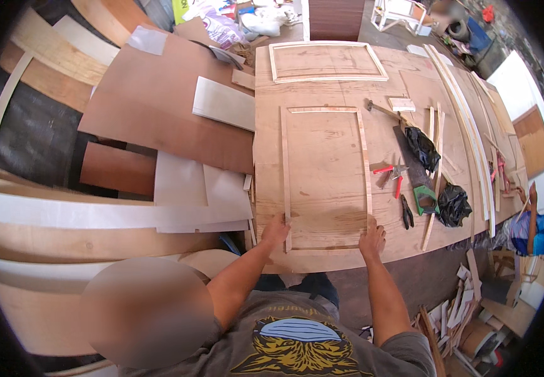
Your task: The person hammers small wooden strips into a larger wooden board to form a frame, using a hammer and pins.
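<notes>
A rectangular frame of thin wooden strips (285, 163) lies flat on a plywood worktop (328, 157), its near end toward me. My left hand (276, 230) is closed at the near left corner, fingertips against the left strip. At the near right corner my right hand (373, 239) grips the lower end of the right strip, fingers curled on the outer side. Just right of the frame lie red-handled pliers (392, 171), black-handled pliers (407, 212) and a handsaw with a green handle (425, 200). A hammer (382, 110) rests farther back.
A second wooden frame (328, 79) lies at the far end. Black plastic bags (455, 205) and long wooden strips (467, 138) occupy the right side. Brown boards (171, 100) and white panels (225, 102) are stacked left. Offcuts (454, 314) lie on the floor; another person (534, 229) is at far right.
</notes>
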The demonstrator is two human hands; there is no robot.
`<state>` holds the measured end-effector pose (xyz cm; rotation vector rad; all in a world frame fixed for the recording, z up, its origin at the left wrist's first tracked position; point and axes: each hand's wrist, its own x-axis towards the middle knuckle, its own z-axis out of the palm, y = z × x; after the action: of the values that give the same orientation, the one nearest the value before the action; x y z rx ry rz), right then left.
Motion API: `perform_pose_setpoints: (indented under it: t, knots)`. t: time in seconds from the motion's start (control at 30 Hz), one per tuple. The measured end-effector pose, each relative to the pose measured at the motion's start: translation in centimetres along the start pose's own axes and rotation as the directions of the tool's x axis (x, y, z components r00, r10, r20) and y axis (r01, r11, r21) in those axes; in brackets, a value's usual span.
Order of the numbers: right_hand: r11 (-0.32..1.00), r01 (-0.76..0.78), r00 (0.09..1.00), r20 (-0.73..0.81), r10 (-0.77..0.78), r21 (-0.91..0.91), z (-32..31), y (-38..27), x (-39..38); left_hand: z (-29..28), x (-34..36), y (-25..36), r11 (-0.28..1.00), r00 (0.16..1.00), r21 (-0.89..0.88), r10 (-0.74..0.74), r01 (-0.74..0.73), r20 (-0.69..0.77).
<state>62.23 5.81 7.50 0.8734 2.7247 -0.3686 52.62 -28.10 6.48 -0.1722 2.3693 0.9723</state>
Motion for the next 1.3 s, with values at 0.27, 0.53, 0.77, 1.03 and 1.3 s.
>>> perform_pose_setpoints:
  t: [0.27, 0.53, 0.77, 1.03, 1.3]
  knots:
    - [0.991, -0.133, 0.983, -0.127, 0.136, 0.03, 2.8, -5.5, -6.4, -3.9, 6.7, -2.2, 0.987, 0.974, 0.044, 0.144, -0.153, 0.173]
    - [0.948, -0.197, 0.959, -0.151, 0.24, 0.251, 4.1, -11.4, -10.2, -8.8, 8.1, 1.0, 0.667, 0.753, 0.352, 0.596, -0.657, 0.278]
    - [0.917, -0.009, 0.978, -0.186, 0.09, 0.399, 7.5, -11.5, -14.9, -9.2, 6.3, 1.5, 0.467, 0.638, 0.435, 0.592, -0.77, 0.493]
    - [0.924, 0.03, 0.978, -0.202, 0.051, 0.381, 8.6, -12.0, -15.9, -7.6, 7.2, 1.0, 0.294, 0.508, 0.417, 0.57, -0.86, 0.646]
    - [0.945, 0.028, 0.988, -0.15, 0.022, 0.325, 8.6, -10.6, -14.7, -6.8, 6.4, 1.0, 0.377, 0.558, 0.411, 0.581, -0.83, 0.593]
